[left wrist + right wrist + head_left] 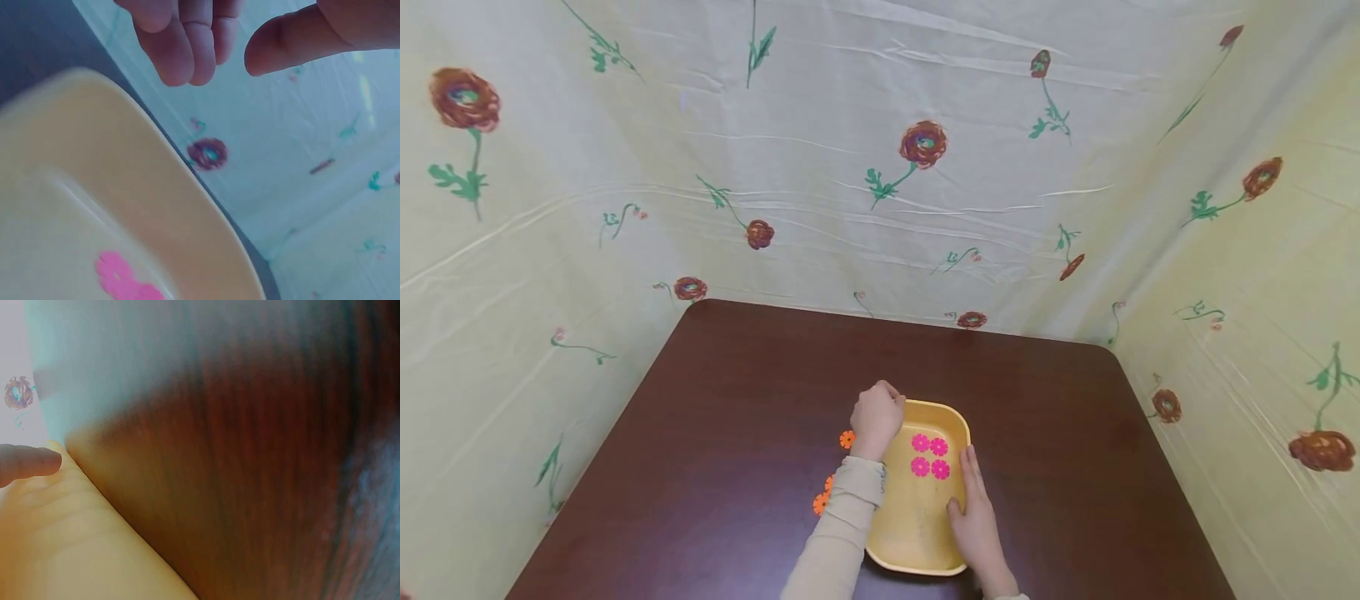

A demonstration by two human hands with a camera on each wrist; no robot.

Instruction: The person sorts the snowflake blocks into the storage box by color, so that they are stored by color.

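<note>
Brown table (737,400), floral cloth (880,167) hung on three sides. Yellow tray (917,525) sits near the front edge, four pink flower cutouts (929,455) lying inside it near the far end. Orange flower cutouts (847,439) lie on the table just left of the tray. Right hand (977,512) lies flat along the tray's right rim, fingers straight and together. Left hand (877,417) hovers over the far left corner, fingers curled, thumb apart, nothing held. Risks: the left sleeve could sweep the orange cutouts; pressure on the rim could tip the light tray and scatter the pink ones.
</note>
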